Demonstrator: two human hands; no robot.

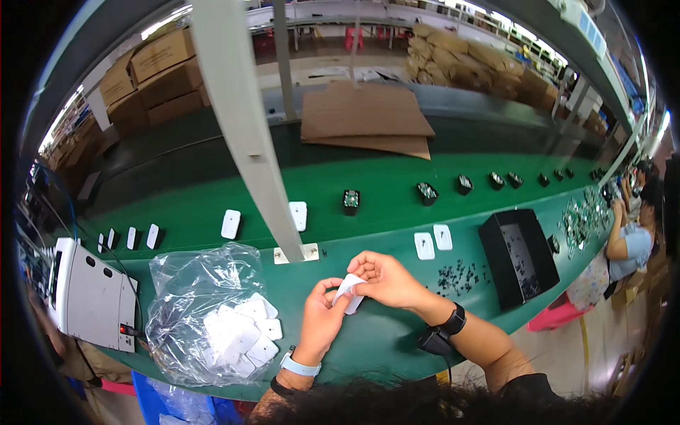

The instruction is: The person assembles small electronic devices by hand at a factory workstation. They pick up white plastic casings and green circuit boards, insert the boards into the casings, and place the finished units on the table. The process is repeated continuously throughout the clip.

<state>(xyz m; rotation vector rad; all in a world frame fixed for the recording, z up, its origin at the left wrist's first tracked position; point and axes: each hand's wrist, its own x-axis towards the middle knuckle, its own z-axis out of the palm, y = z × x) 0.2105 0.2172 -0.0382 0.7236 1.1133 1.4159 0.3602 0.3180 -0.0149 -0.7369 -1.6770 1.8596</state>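
Observation:
Between my two hands, just above the green bench, is a small white plastic cover [351,289]. The fingers of my left hand [322,312] pinch its lower left side. My right hand [387,280] grips it from the right, thumb pressed on its face. Left of my hands lies a clear plastic bag [188,283] with a pile of similar white covers [244,329] at its mouth. Two more white covers [433,242] rest on the bench beyond my right hand. Many small black parts [460,278] are scattered to the right of it.
A black tray [520,258] stands at the right, near a heap of green circuit boards [584,216]. Black housings with boards [427,193] and white-covered units [231,224] line the green belt. A grey post [248,134] rises ahead. A white machine [92,294] stands left; a co-worker [632,234] sits far right.

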